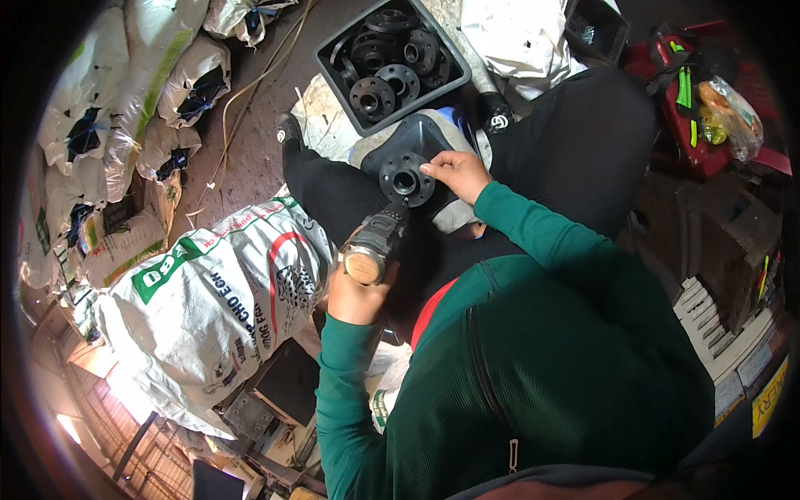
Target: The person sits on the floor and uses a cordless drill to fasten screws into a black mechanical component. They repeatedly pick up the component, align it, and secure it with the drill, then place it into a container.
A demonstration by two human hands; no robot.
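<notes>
A round black flange with a ring of holes and a central bore is pinched at its right edge by my right hand. My left hand is wrapped round a power drill, whose front end points at the flange's lower rim. Whether the bit touches the flange or sits in a hole I cannot tell. Beneath the flange lies a black tray-like piece between my legs. Just beyond it, a dark grey bin holds several similar black flanges.
A large white printed sack stands close to my left arm. More filled white sacks line the far left, near a loose cable. At the far right sits a red container with bagged items; a white sack lies beyond my right knee.
</notes>
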